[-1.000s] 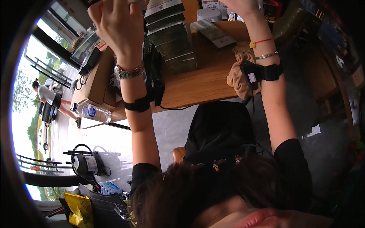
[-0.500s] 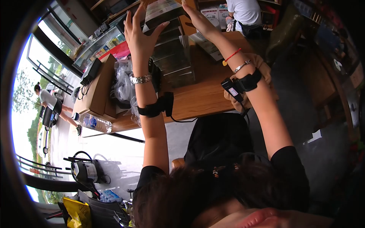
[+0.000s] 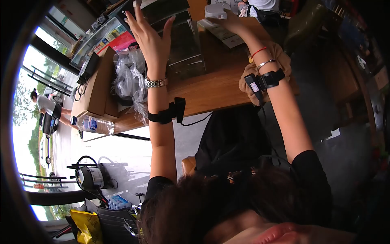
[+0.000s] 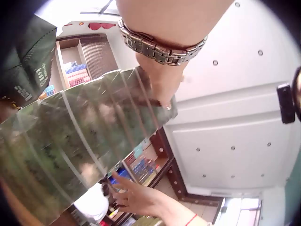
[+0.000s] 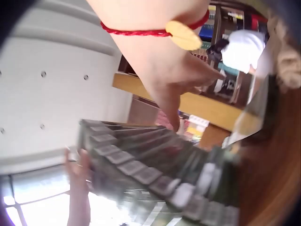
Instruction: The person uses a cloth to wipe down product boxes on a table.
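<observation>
A tall stack of dark green, shiny boxes (image 3: pixel 185 44) stands on the wooden table, and in the left wrist view the stack (image 4: pixel 89 132) shows several layers. My left hand (image 3: pixel 153 46) is raised at its left side, fingers spread and thumb out, nothing in its grasp. In the left wrist view, the fingertips of this hand come right at the end of the stack. To the right of the stack, my right hand (image 3: pixel 232 23) has loosely bent fingers and overlaps a flat dark package (image 3: pixel 223 34) on the table. It holds nothing visible.
A crumpled brown cloth (image 3: pixel 280 57) lies under my right forearm. At the left are clear plastic bags (image 3: pixel 128 73), a cardboard box (image 3: pixel 95 89) and a water bottle (image 3: pixel 93 124). A grey-white container (image 3: pixel 215 11) stands behind. Two other people are farther off.
My left hand, bent-fingered a second ago, now has its fingers spread beside the stack. The right hand came in near the stack, then moved back right, over the flat package.
</observation>
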A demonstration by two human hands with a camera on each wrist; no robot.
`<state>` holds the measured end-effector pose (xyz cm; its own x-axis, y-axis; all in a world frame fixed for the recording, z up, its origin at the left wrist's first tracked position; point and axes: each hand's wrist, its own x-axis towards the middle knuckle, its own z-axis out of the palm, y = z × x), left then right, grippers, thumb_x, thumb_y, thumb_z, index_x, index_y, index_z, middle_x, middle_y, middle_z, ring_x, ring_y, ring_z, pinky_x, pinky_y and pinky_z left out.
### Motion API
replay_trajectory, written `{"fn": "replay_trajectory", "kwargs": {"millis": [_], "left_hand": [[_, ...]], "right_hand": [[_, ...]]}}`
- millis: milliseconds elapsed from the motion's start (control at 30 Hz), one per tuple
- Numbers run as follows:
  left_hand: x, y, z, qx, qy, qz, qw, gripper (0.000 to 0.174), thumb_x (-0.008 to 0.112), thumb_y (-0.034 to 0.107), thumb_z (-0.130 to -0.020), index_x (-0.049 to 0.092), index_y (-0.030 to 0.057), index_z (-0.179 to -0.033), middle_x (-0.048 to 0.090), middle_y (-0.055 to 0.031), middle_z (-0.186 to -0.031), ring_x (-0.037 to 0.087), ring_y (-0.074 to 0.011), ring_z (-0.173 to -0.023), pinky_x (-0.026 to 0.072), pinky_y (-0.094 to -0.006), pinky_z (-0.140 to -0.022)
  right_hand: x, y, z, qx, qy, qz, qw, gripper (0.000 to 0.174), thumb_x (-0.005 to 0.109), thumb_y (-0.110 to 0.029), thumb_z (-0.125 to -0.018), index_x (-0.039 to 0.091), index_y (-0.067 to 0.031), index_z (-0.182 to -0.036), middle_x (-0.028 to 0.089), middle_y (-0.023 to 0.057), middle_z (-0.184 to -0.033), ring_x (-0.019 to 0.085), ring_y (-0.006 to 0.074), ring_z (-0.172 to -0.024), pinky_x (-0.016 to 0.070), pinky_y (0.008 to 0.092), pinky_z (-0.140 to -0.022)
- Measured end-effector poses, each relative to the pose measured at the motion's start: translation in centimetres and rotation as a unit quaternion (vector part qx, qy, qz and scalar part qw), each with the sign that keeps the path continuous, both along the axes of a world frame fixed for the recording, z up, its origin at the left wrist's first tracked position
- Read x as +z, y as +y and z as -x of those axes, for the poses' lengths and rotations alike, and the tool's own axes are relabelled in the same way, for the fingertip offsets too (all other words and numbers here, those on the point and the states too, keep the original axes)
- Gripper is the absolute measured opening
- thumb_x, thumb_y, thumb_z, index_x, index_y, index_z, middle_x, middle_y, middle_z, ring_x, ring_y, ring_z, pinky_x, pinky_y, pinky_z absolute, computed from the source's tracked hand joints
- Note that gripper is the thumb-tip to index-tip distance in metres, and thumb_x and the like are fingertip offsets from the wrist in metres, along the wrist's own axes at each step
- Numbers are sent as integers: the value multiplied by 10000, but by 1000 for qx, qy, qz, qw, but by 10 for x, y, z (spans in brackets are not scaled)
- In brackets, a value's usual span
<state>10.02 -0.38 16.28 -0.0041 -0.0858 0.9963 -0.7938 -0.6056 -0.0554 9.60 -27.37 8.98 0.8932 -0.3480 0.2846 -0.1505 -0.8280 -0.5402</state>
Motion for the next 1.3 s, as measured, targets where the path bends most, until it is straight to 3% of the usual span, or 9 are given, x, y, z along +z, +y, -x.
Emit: {"fn": "replay_trajectory", "kwargs": {"millis": [100, 133, 200, 467, 667, 800, 933, 1133, 1300], "left_hand": [[-15, -20, 30, 76, 17, -150, 986, 399, 753, 487, -769, 664, 404, -1148, 290, 13, -1555, 100, -414, -1463, 96, -695, -1109], [-12, -20, 52, 105, 79, -214, 968, 574, 706, 345, -820, 550, 169, -1344, 247, -49, -1579, 142, -379, -1461, 111, -668, -1127], [-22, -33, 42, 125, 69, -211, 967, 414, 771, 403, -735, 672, 379, -1137, 292, 15, -1556, 119, -416, -1460, 117, -719, -1087], [-35, -13, 18, 60, 76, -184, 978, 357, 739, 236, -668, 704, 265, -1022, 318, 3, -1543, 152, -378, -1465, 179, -708, -1068], [-70, -13, 69, 34, 105, -176, 978, 374, 669, 171, -802, 671, 284, -1158, 390, -70, -1499, 228, -400, -1440, 233, -637, -1100], [-112, -8, 118, -124, 283, -276, 910, 414, 660, 276, -875, 604, 302, -1285, 460, -60, -1447, 330, -435, -1375, 298, -644, -1055], [-147, 3, 136, -82, 347, -313, 881, 509, 674, 445, -848, 560, 344, -1333, 451, -106, -1446, 333, -474, -1353, 351, -642, -996], [-158, 4, 137, -104, 353, -286, 885, 532, 736, 450, -791, 595, 339, -1291, 459, -84, -1448, 326, -446, -1368, 393, -595, -957], [-154, 2, 141, -97, 358, -281, 885, 470, 761, 342, -771, 638, 323, -1224, 495, -47, -1418, 355, -353, -1380, 394, -569, -938]], "right_hand": [[-60, -2, 5, -136, 113, 117, 977, 1160, 763, -700, -596, 282, -179, -1514, 366, 281, -1469, 346, 415, -1378, 205, 645, -1093], [-75, -2, 8, -209, 149, 107, 961, 1200, 803, -660, -575, 243, -193, -1527, 358, 286, -1470, 304, 414, -1401, 133, 719, -1080], [-82, -5, 14, -230, 126, 115, 958, 1166, 823, -621, -569, 274, -210, -1512, 431, 249, -1432, 345, 471, -1352, 79, 800, -1015], [-11, 43, 85, -102, -178, 125, 971, 1108, 766, -681, -601, 356, -100, -1451, 568, 309, -1120, 508, 453, -1124, 328, 646, -958], [-33, 154, 174, -96, -9, 206, 974, 975, 704, -646, -715, 386, -42, -1410, 581, 290, -941, 583, 432, -946, 412, 518, -856], [-51, 101, 181, -35, -104, 94, 990, 739, 726, -454, -795, 484, -13, -1337, 571, 260, -1206, 580, 376, -1114, 449, 483, -915], [-50, 24, 218, -287, 0, 187, 939, 681, 727, -474, -783, 562, -3, -1246, 598, 208, -1205, 570, 342, -1129, 476, 440, -914], [-65, 30, 271, -246, 47, 145, 957, 766, 792, -527, -695, 572, 5, -1200, 568, 197, -1227, 543, 321, -1163, 461, 486, -934], [-74, 7, 270, -323, 13, -22, 946, 647, 841, -432, -676, 611, -32, -1130, 655, 115, -829, 653, 286, -746, 523, 333, -725]]}}
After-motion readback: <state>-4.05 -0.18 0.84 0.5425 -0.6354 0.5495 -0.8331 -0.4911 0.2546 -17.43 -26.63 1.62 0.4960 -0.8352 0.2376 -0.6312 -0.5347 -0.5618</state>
